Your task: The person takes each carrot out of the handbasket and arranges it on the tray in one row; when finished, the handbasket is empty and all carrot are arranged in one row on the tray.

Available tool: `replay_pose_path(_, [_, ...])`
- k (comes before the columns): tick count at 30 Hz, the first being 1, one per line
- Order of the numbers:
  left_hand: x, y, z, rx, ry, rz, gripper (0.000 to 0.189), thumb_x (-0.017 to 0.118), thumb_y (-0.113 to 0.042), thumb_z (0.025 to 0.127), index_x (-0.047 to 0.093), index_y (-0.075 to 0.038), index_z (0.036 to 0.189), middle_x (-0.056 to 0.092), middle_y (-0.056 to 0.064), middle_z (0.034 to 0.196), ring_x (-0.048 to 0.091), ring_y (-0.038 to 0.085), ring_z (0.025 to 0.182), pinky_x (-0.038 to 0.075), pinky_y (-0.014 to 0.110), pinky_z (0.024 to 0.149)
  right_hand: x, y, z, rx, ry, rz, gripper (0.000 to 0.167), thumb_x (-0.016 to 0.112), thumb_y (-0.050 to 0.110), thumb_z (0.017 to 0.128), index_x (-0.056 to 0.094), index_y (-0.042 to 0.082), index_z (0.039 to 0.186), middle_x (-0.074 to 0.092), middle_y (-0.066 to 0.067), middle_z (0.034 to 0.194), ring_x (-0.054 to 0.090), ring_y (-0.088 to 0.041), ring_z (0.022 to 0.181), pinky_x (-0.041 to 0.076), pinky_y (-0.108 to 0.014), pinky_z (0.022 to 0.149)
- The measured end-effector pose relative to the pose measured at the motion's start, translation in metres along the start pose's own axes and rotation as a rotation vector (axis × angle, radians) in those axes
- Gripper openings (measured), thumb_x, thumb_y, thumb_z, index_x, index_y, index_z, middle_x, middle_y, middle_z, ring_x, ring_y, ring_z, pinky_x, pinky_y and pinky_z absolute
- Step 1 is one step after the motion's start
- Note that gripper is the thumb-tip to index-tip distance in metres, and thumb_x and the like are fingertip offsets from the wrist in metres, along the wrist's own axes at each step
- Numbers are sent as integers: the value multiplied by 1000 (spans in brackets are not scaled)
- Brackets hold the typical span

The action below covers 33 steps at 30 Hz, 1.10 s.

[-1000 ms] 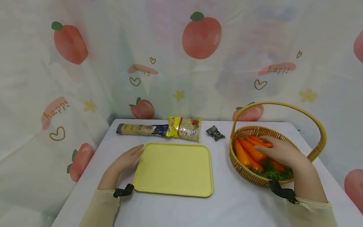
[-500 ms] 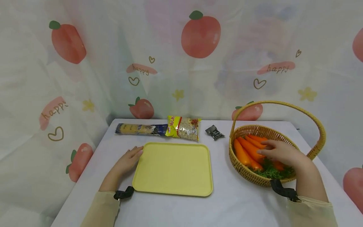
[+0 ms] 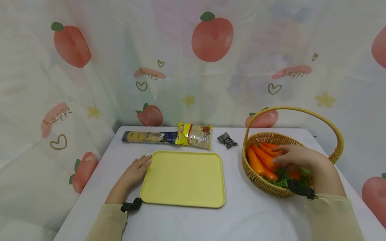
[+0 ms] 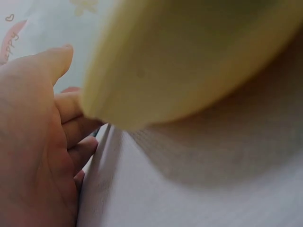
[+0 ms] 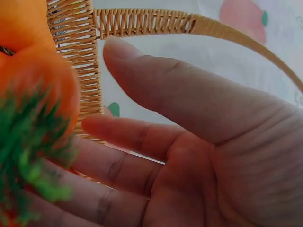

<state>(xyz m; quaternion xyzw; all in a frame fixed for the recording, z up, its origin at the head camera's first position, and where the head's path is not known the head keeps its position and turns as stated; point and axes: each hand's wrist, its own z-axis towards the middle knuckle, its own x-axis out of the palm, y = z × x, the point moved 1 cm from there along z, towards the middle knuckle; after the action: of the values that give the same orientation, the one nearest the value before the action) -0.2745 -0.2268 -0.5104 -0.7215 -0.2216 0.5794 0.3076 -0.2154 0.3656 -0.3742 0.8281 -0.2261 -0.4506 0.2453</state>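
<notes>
My left hand (image 3: pixel 135 172) lies at the left edge of a yellow rectangular tray (image 3: pixel 182 179), its fingers near the upper left corner. In the left wrist view these fingers (image 4: pixel 75 125) reach past the tray's rim (image 4: pixel 113 106), with the thumb raised apart. Inside the wicker basket (image 3: pixel 260 188), my right hand (image 3: pixel 298 159) hovers over several orange carrots (image 3: pixel 262 159) with green leafy tops (image 3: pixel 281 179). The right wrist view has the thumb and fingers spread, the fingers partly behind a carrot (image 5: pixel 45 85) and its leaves (image 5: pixel 28 142). Nothing is visibly gripped.
Behind the tray lie a long blue-and-yellow pasta packet (image 3: pixel 147 137) and a yellow-and-clear food bag (image 3: pixel 194 135). A small dark wrapped packet (image 3: pixel 227 140) sits between bag and basket. The basket's tall handle (image 3: pixel 319 117) arches over it. A fruit-print curtain (image 3: pixel 211 83) hangs behind.
My right hand has shifted and turned over the carrots, its wrist rising a little, and its fingers have moved among the leafy tops. The left hand has settled slightly closer against the tray's edge.
</notes>
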Motion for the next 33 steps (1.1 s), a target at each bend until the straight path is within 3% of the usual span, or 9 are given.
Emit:
replay_pose_path(5, [1,1,0,-4,-6,4,60,34,-54,104,39,-20,153,29,13,162,12,36,153,3,57,124,2,1,9,-11,39,26,82,68,37,93,29,-6,151,47,-30,145,66,-27,106,58,-41,86])
replay_pose_path(9, [1,2,-1,-3,-2,1,61,34,-55,104,38,-20,153,29,12,162,13,35,154,3,55,124,7,-2,13,-15,29,-5,84,71,40,90,32,-3,152,50,-28,143,64,-21,97,56,-35,78])
replay_pose_path(16, [1,5,0,20,-19,9,61,33,-54,104,38,-18,153,31,12,161,14,35,153,2,54,125,10,1,20,-13,2,-69,86,70,47,89,33,2,153,46,-26,144,59,-24,101,52,-33,78])
replay_pose_path(18, [1,6,0,21,-18,12,61,33,-54,105,38,-18,154,31,12,161,14,35,153,2,54,125,11,1,21,-5,-2,-59,87,70,47,88,32,3,153,53,-25,136,61,-23,94,52,-33,76])
replay_pose_path(26, [2,4,0,11,-20,10,60,34,-54,104,38,-20,154,31,11,161,13,33,154,2,54,125,10,3,20,-51,-20,-34,82,70,39,91,33,1,153,56,-23,134,57,-19,72,51,-32,68])
replay_pose_path(30, [2,4,1,15,-19,14,59,35,-52,105,38,-20,154,31,11,161,13,34,154,2,53,125,9,4,18,-56,-38,-84,78,67,42,92,38,0,150,57,-23,133,57,-19,78,49,-30,69])
replay_pose_path(33, [2,4,1,25,-18,14,58,35,-51,105,37,-19,154,32,11,161,14,34,153,2,53,125,7,4,17,-65,-57,-119,77,66,46,91,42,-1,147,52,-27,139,59,-21,97,50,-29,77])
